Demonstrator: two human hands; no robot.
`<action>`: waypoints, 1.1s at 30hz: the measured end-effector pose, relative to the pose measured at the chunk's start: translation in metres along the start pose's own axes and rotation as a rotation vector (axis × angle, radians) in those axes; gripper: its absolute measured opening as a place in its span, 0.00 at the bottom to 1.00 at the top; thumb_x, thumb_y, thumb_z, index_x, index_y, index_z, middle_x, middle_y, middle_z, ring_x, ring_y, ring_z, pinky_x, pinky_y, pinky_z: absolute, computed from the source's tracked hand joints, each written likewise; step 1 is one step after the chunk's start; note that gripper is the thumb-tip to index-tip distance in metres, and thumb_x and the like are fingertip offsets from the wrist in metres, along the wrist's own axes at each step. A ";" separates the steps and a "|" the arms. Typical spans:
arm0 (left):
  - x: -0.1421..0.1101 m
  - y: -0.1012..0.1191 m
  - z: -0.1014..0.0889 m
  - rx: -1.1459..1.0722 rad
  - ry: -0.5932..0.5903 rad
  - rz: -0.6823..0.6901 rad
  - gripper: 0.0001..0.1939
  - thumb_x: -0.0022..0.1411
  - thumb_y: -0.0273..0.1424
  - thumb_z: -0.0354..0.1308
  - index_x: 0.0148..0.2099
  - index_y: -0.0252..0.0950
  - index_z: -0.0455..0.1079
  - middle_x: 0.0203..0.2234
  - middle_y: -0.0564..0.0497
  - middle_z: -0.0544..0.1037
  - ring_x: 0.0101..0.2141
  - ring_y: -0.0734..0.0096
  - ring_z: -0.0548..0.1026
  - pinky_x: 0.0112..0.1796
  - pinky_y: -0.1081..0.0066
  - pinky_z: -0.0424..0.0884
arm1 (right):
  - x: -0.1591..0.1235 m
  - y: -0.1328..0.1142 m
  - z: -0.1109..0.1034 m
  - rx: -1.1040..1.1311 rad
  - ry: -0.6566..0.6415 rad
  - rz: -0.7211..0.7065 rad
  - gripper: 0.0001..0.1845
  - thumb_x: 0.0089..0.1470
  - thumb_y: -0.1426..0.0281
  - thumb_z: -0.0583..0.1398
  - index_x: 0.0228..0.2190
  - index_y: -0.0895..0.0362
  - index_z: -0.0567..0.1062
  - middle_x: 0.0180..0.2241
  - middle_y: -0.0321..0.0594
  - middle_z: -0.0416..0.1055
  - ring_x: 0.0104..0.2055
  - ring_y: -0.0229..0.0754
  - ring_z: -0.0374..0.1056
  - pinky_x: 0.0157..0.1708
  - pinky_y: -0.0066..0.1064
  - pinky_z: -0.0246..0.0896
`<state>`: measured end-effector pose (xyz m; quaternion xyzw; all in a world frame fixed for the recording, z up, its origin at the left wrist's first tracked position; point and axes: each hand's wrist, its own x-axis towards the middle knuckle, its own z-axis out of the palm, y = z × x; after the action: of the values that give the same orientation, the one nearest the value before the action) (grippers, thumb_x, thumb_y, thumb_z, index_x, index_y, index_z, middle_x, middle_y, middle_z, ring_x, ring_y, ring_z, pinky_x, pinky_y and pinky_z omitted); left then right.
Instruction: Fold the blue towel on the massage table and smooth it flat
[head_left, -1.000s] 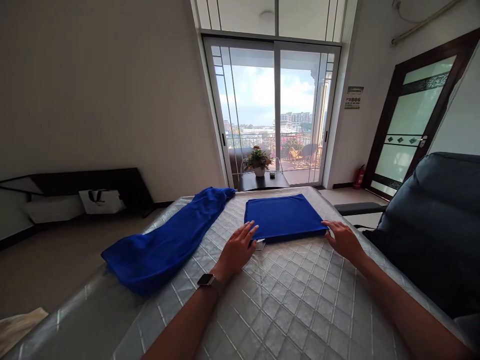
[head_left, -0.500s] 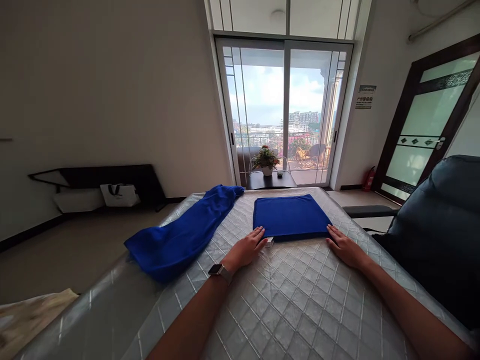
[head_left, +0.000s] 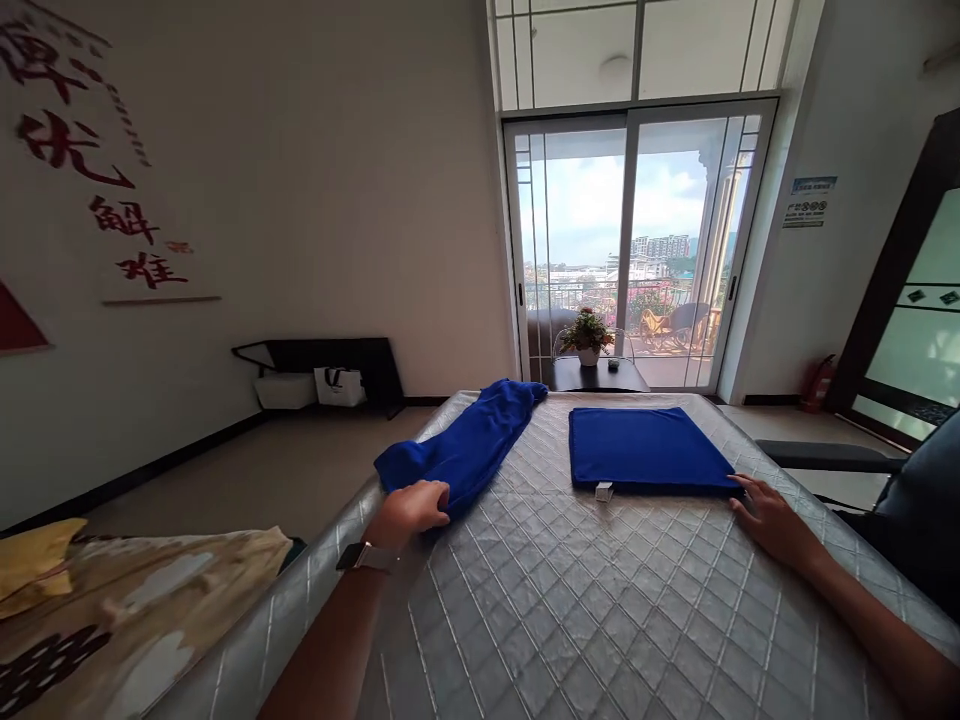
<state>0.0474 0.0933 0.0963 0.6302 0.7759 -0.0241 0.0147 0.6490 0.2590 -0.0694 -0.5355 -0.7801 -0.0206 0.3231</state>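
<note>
On the left of the silvery quilted mattress (head_left: 570, 610), the left hand (head_left: 405, 514), fingers bent, meets the near end of a long, rumpled blue cloth (head_left: 465, 448), though whether it pinches I cannot tell; the cloth should be light and limp, best taken by its edges. Rightward, the right hand (head_left: 774, 522), loosely spread, touches the near right corner of a flat, folded blue fabric rectangle (head_left: 645, 448). Half a second ago, both hands were at that rectangle.

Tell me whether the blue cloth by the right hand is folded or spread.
Folded: the blue cloth lies in a flat, squared-off block with straight edges, the right hand at its near right corner.
</note>
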 end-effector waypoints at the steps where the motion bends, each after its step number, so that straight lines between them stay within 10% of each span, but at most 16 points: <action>1: -0.003 -0.004 0.002 -0.009 0.010 -0.016 0.05 0.54 0.33 0.63 0.36 0.43 0.77 0.39 0.48 0.84 0.40 0.55 0.81 0.39 0.64 0.71 | 0.000 0.002 0.001 -0.008 0.013 0.000 0.29 0.60 0.56 0.51 0.56 0.57 0.71 0.59 0.52 0.71 0.63 0.54 0.66 0.66 0.49 0.58; 6: 0.001 -0.011 -0.009 -0.078 0.156 -0.083 0.12 0.66 0.38 0.52 0.44 0.44 0.75 0.44 0.44 0.83 0.44 0.52 0.81 0.41 0.62 0.71 | -0.001 0.006 -0.003 -0.078 0.083 0.021 0.26 0.58 0.57 0.51 0.50 0.57 0.74 0.53 0.53 0.74 0.58 0.56 0.70 0.61 0.50 0.63; 11: -0.001 -0.014 -0.030 -0.471 0.720 -0.203 0.15 0.71 0.39 0.45 0.46 0.41 0.72 0.42 0.43 0.82 0.42 0.56 0.80 0.42 0.63 0.70 | -0.003 0.003 -0.010 -0.120 0.098 0.091 0.26 0.57 0.56 0.50 0.47 0.57 0.76 0.49 0.54 0.76 0.54 0.57 0.72 0.59 0.49 0.63; 16: 0.000 -0.016 -0.037 -1.004 0.979 -0.281 0.10 0.65 0.39 0.52 0.39 0.39 0.70 0.29 0.50 0.78 0.34 0.63 0.76 0.38 0.67 0.69 | -0.004 0.007 -0.009 -0.130 0.108 0.111 0.26 0.57 0.55 0.49 0.45 0.57 0.76 0.47 0.54 0.77 0.53 0.57 0.72 0.59 0.49 0.63; 23: -0.008 -0.010 -0.056 -1.390 1.251 -0.210 0.16 0.66 0.47 0.54 0.34 0.40 0.64 0.23 0.59 0.64 0.26 0.73 0.64 0.30 0.72 0.65 | -0.001 0.012 -0.008 -0.119 0.108 0.120 0.25 0.56 0.55 0.49 0.43 0.57 0.76 0.44 0.55 0.78 0.49 0.58 0.74 0.57 0.50 0.64; 27: -0.061 0.011 -0.093 -1.383 1.504 0.034 0.19 0.65 0.51 0.57 0.34 0.40 0.64 0.24 0.60 0.62 0.25 0.75 0.61 0.28 0.73 0.63 | -0.001 0.006 -0.012 -0.105 0.124 0.111 0.25 0.57 0.56 0.48 0.42 0.56 0.76 0.43 0.54 0.78 0.47 0.57 0.75 0.55 0.49 0.65; 29: -0.103 0.029 -0.110 -1.292 1.387 0.247 0.17 0.65 0.49 0.59 0.35 0.41 0.67 0.24 0.59 0.65 0.25 0.74 0.63 0.27 0.73 0.63 | -0.003 0.003 -0.017 -0.112 0.140 0.104 0.24 0.57 0.56 0.48 0.42 0.55 0.76 0.41 0.53 0.78 0.45 0.56 0.75 0.54 0.49 0.65; 33: -0.181 0.070 -0.125 -0.837 0.614 0.687 0.09 0.71 0.40 0.57 0.38 0.43 0.73 0.26 0.56 0.76 0.26 0.72 0.72 0.28 0.72 0.67 | -0.012 -0.017 -0.027 -0.150 0.220 0.087 0.22 0.56 0.56 0.48 0.40 0.54 0.76 0.38 0.50 0.77 0.45 0.58 0.74 0.50 0.49 0.67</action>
<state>0.1543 -0.0618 0.2291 0.7628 0.4414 0.4706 0.0434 0.6502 0.2319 -0.0493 -0.5859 -0.7122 -0.1235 0.3663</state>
